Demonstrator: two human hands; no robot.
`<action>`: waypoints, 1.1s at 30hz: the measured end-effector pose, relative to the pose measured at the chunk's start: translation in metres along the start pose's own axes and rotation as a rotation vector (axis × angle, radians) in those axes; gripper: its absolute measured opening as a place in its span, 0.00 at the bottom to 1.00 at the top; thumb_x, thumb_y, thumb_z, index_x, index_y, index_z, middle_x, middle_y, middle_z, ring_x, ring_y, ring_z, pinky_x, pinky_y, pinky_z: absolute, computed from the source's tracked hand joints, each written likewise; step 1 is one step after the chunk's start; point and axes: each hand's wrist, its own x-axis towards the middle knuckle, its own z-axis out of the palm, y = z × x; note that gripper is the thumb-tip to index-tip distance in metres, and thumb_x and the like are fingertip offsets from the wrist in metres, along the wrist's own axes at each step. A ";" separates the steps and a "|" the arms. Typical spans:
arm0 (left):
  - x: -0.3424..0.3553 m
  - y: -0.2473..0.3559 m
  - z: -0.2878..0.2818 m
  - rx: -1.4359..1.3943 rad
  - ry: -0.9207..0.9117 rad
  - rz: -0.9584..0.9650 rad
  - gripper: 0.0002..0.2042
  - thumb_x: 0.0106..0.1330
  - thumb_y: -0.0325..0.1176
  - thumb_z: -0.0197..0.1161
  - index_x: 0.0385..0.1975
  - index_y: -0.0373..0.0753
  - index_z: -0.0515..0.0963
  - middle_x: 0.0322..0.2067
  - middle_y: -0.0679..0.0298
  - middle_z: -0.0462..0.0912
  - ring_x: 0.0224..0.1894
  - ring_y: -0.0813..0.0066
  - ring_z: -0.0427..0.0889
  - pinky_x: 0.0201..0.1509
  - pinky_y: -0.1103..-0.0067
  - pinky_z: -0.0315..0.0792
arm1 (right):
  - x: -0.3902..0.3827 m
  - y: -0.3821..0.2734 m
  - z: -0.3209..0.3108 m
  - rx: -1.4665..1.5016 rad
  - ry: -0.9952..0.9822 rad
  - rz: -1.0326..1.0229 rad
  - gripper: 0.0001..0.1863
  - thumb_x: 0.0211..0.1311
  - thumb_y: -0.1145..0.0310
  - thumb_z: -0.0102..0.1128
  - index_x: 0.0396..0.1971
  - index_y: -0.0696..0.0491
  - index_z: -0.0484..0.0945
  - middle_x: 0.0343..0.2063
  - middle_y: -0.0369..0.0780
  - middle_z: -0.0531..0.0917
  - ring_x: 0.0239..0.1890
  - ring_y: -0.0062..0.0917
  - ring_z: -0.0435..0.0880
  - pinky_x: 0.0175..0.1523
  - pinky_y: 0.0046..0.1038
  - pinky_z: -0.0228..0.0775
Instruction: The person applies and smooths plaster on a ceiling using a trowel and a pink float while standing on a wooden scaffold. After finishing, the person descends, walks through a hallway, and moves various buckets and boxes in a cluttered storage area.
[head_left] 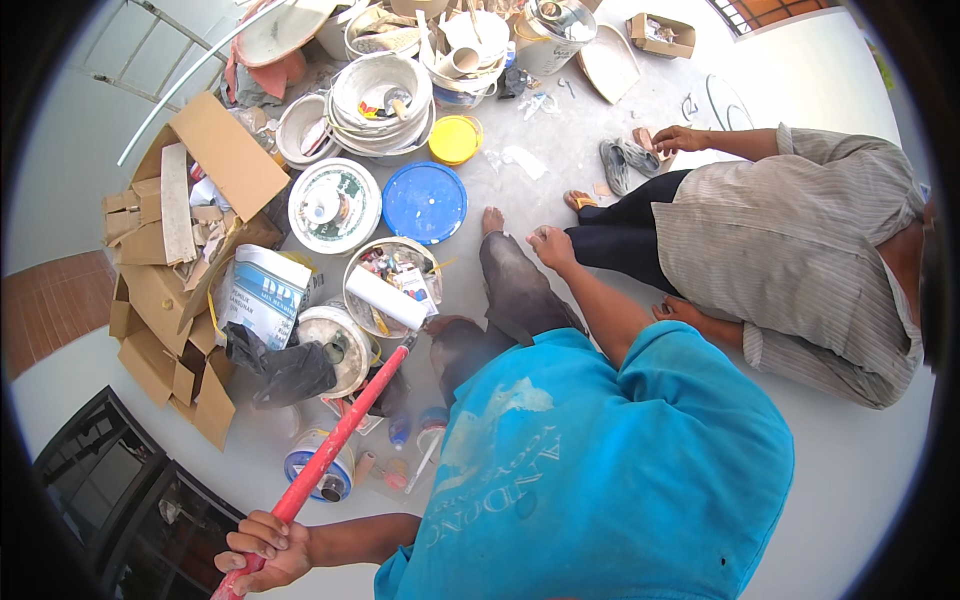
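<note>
My left hand (265, 552) is wrapped round the lower part of a long red pole (340, 435) at the lower left. At the pole's far end is a white paint roller (385, 297). The roller lies across the mouth of a white bucket (352, 262) filled with small mixed items, near my foot. My right hand (550, 247) is beside my knee, its fingers curled together; whether anything small is in them cannot be made out.
A co-worker in a striped shirt (790, 230) is close on my right. Paint buckets (380, 95), a blue lid (425, 202) and a yellow lid (455, 140) crowd ahead. Torn cardboard boxes (225, 150) and a black plastic bag (280, 370) lie left. Grey shoes (615, 165) stand on the floor.
</note>
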 end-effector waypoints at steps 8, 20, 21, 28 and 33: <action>0.053 -0.087 0.133 0.002 0.034 0.032 0.21 0.71 0.56 0.46 0.33 0.43 0.64 0.14 0.68 0.59 0.12 0.80 0.58 0.15 0.83 0.58 | 0.096 0.016 -0.059 -0.142 -0.032 -0.001 0.17 0.59 0.55 0.57 0.31 0.54 0.83 0.32 0.50 0.83 0.38 0.43 0.83 0.46 0.41 0.72; 0.141 -0.274 0.355 -0.210 0.020 -0.060 0.19 0.73 0.54 0.45 0.34 0.43 0.66 0.15 0.68 0.60 0.11 0.81 0.58 0.14 0.83 0.57 | 0.255 -0.065 -0.239 0.059 -0.052 -0.709 0.27 0.50 0.60 0.65 0.53 0.48 0.75 0.55 0.45 0.74 0.58 0.39 0.71 0.60 0.37 0.65; 0.148 -0.285 0.370 -0.233 0.036 -0.071 0.18 0.73 0.53 0.44 0.33 0.43 0.66 0.15 0.68 0.61 0.11 0.81 0.58 0.14 0.83 0.58 | 0.258 -0.075 -0.249 0.077 -0.092 -0.763 0.30 0.49 0.57 0.67 0.55 0.47 0.73 0.57 0.44 0.73 0.61 0.39 0.68 0.62 0.38 0.63; 0.193 -0.365 0.466 -0.289 0.111 -0.246 0.16 0.72 0.52 0.48 0.33 0.45 0.70 0.15 0.71 0.64 0.12 0.83 0.62 0.14 0.85 0.62 | 0.292 -0.103 -0.284 0.053 -0.367 -0.840 0.34 0.50 0.42 0.66 0.52 0.49 0.75 0.46 0.46 0.78 0.51 0.41 0.76 0.54 0.39 0.67; 0.244 -0.444 0.544 -0.240 0.113 -0.347 0.16 0.72 0.50 0.50 0.42 0.42 0.69 0.23 0.65 0.72 0.19 0.80 0.70 0.25 0.81 0.69 | 0.335 -0.093 -0.327 0.134 -0.229 -0.678 0.22 0.54 0.46 0.64 0.35 0.50 0.77 0.22 0.44 0.79 0.27 0.40 0.80 0.34 0.38 0.68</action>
